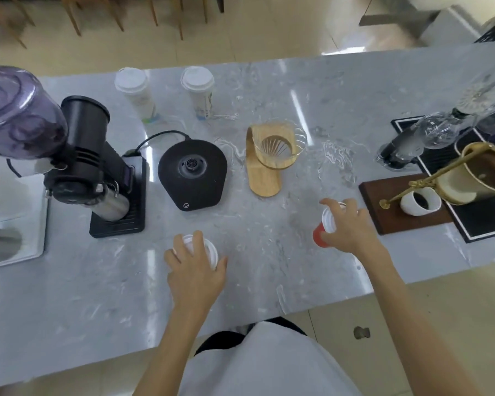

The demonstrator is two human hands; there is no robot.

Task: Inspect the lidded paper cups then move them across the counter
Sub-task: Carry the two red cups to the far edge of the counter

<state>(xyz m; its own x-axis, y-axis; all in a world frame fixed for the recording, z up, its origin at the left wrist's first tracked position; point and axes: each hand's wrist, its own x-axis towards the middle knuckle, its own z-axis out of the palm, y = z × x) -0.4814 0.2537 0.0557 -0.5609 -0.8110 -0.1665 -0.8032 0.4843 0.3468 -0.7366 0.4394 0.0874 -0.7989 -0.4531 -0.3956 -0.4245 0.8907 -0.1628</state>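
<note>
My left hand [196, 274] grips from above a white-lidded paper cup [209, 247] that stands near the counter's front edge; only its lid shows. My right hand [347, 227] holds a red paper cup with a white lid [325, 225], tilted to the left, right of centre. Two tall white lidded paper cups stand at the far side of the grey marble counter [269, 267]: one at the left [136, 92] and one to its right [199, 91].
A black coffee grinder [95, 167] with a purple hopper stands at the left. A black kettle base [192, 174] and a glass dripper on a wooden stand [272, 155] sit mid-counter. At the right are a wooden tray with a white cup [419, 202], a brass pour-over stand and bottles.
</note>
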